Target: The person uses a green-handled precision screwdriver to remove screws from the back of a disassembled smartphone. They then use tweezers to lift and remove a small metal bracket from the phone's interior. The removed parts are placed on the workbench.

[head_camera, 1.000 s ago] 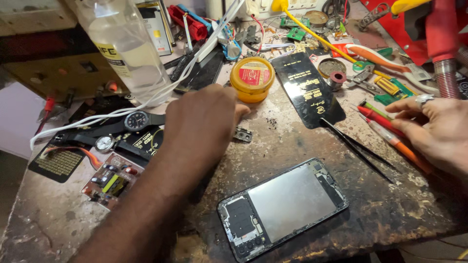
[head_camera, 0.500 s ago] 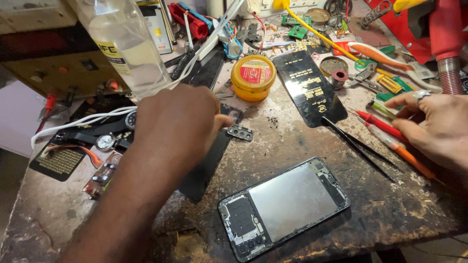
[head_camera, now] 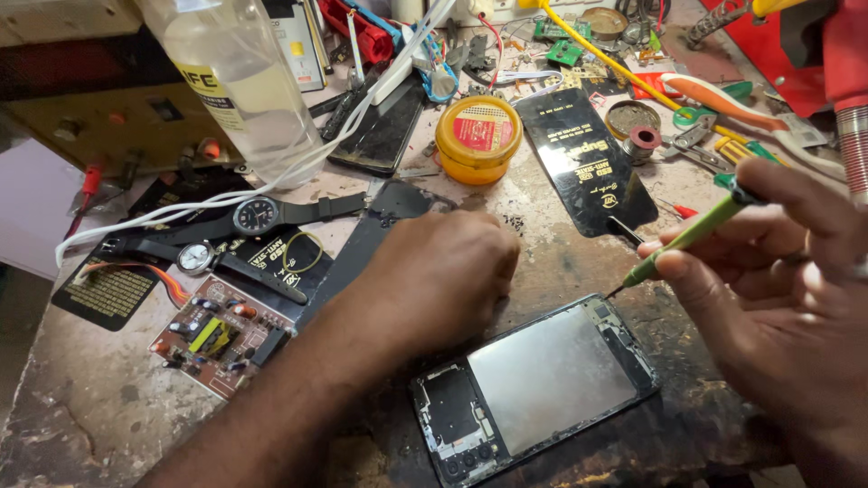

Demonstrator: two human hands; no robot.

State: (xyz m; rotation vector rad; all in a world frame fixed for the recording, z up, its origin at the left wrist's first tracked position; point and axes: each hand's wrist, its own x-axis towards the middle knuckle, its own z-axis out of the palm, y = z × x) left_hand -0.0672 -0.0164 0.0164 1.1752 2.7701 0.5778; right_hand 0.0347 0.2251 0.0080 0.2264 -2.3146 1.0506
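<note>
One opened phone with a bare metal back plate [head_camera: 542, 384] lies nearest, between two hands: the left hand [head_camera: 434, 280] curled knuckles-up just beside it, the right hand [head_camera: 778, 271] pinching one slim green screwdriver [head_camera: 692, 233] above its top corner, with two wristwatches [head_camera: 226, 235] farther back.

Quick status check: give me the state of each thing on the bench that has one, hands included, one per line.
Phone: back cover off, insides exposed, lying flat.
Green screwdriver: held, tip down near the phone's top corner.
Right hand: gripping the screwdriver.
Left hand: curled, knuckles up, resting beside the phone; whether it holds anything is hidden.
Yellow tin: lid on.
Plastic bottle: upright, partly full.
</note>
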